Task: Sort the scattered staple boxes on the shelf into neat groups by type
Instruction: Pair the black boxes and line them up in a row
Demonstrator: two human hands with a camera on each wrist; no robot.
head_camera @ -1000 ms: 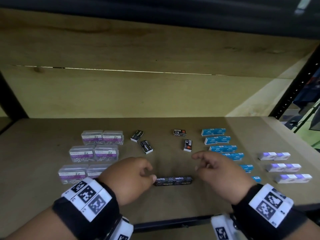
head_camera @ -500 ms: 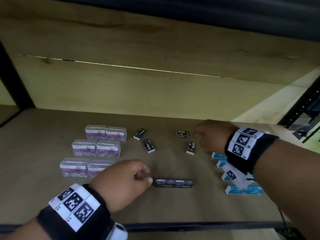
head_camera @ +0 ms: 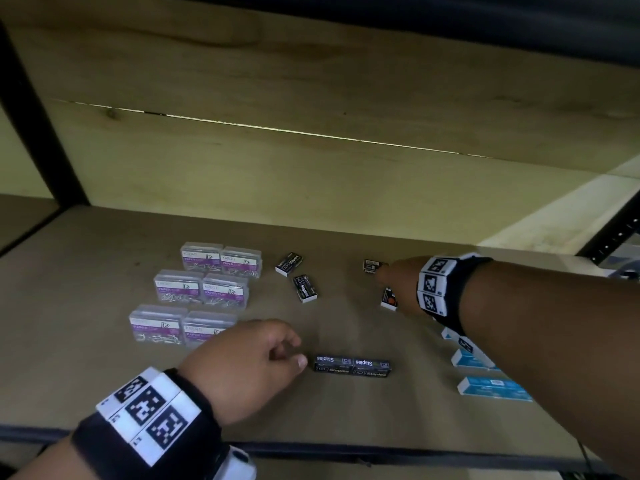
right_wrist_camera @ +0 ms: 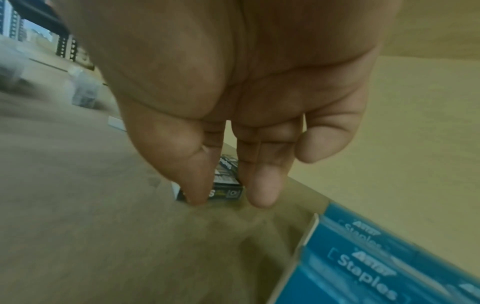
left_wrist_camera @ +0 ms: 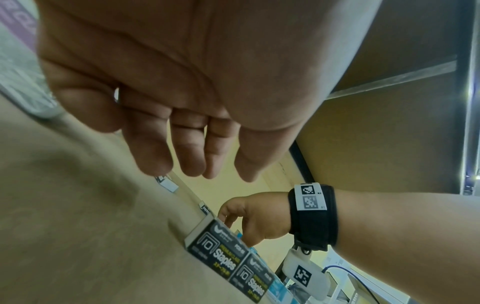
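Sorting looks more than half done. Six clear plastic paper-clip boxes (head_camera: 204,292) sit in tidy pairs at the left of the shelf (head_camera: 104,393), blue staple boxes (head_camera: 493,389) are lined up at the right, and two black staple boxes (head_camera: 352,366) lie end to end near the front. Four small black cardboard boxes remain scattered mid-shelf, each at its own angle. The right hand (head_camera: 398,284) reaches to the far one (head_camera: 371,265), thumb and fingers spread either side of it, grip not yet closed, by the wrist view. The left hand (head_camera: 242,368) hangs loosely curled, holding nothing, thumb tip just beside the front pair.
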